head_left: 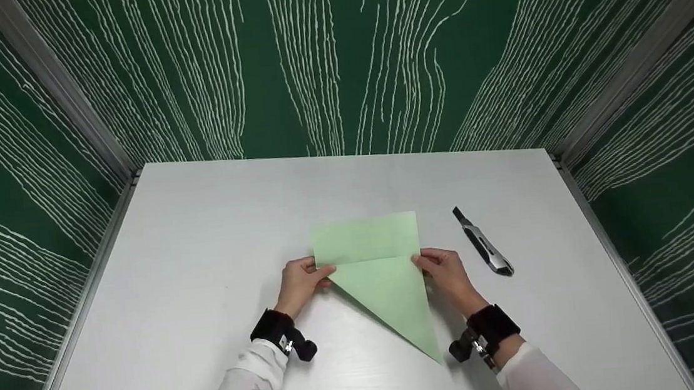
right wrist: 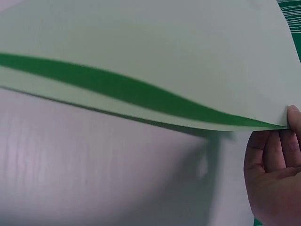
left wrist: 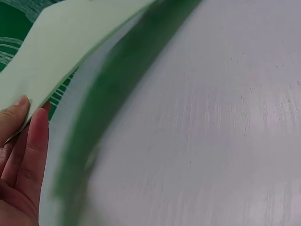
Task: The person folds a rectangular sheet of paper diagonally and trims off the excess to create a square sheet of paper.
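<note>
A light green sheet of paper [head_left: 370, 240] is held up over the white table, folded so that a triangular flap hangs toward the person, its tip at lower right. My left hand [head_left: 301, 282] pinches the left edge at the flap's upper corner, thumb on top and fingers beneath. On the opposite edge my right hand [head_left: 448, 271] pinches the paper the same way. In the right wrist view, two layers of the paper [right wrist: 155, 56] part in a narrow gap and meet at the right hand's thumb [right wrist: 294, 117]. The left wrist view shows the paper [left wrist: 70, 37] bending upward.
A box cutter [head_left: 483, 243] with a grey and black handle lies on the table [head_left: 199, 233] to the right of the paper. Green walls [head_left: 257, 71] with pale wavy lines stand behind and at both sides, joined by metal posts [head_left: 60, 75].
</note>
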{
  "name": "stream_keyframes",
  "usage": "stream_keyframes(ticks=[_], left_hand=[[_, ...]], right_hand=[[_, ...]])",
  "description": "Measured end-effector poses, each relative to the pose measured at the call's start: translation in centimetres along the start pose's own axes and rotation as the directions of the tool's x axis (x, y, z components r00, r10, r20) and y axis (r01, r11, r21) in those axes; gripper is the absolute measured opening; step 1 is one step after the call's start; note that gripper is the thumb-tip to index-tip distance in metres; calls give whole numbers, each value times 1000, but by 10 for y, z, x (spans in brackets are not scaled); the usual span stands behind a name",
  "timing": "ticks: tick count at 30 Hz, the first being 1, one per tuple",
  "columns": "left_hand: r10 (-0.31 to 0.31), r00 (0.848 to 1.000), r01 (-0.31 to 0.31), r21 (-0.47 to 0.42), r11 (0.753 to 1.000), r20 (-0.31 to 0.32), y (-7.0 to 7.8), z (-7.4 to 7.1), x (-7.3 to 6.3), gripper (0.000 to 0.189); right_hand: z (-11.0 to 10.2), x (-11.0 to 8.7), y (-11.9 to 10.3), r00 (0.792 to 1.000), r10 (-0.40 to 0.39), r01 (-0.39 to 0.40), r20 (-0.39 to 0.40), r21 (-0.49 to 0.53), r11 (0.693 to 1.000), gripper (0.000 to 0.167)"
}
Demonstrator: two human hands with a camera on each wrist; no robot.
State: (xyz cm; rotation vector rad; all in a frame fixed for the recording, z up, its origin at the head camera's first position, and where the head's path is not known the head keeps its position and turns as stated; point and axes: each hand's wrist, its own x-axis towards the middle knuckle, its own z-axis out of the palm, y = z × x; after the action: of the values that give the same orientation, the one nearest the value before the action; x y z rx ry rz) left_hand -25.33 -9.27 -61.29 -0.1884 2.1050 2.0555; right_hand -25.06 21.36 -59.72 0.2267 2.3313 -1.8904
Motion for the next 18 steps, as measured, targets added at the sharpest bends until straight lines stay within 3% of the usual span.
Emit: stream_keyframes(ticks=[11,18], left_hand=[[0,1000,0,-8,1000,-25,2,2,-2,23],[7,1000,-7,-17,1000,22,-2,0,0,31]], right_hand=[[-1,-1,-1,998,-27,26,53,11,1000,32],[-4,1,-2,999,-21,20,31,35,999,25]])
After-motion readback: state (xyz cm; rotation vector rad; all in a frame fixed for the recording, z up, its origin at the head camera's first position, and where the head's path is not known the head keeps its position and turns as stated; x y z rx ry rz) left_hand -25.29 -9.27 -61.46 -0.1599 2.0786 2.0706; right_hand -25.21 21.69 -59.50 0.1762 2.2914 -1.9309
